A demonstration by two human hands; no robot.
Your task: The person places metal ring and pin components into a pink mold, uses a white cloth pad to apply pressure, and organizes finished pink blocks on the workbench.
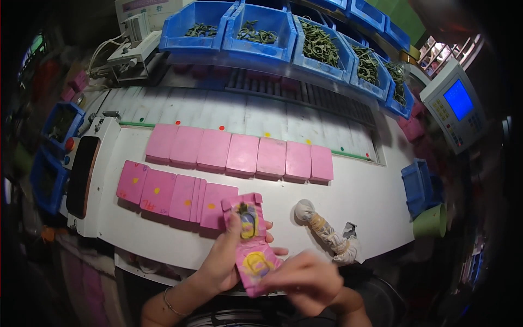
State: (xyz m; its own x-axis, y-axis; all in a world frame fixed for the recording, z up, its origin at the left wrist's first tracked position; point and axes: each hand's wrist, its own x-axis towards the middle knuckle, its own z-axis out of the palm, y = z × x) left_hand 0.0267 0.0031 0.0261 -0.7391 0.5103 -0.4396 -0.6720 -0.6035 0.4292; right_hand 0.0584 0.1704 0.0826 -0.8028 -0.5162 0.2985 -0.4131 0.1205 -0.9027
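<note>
My left hand is closed round an opened pink rubber mould, its thumb on one edge and its fingers behind. The two halves lie spread one above the other, with yellow-stained recesses and greyish oval shapes facing up. A dark spot marks the top of the upper recess. Over the lower half, my right hand is curled, its fingertips pressed together at that half's lower corner. Motion blurs this hand, and whatever it pinches is hidden. A cloth-wrapped bundle tied with tan bands lies to the right.
Two rows of pink blocks stand on the white table. Blue bins of green pieces hang over the back. At the left is a white machine; at the right, a blue-screened control panel and a green cup.
</note>
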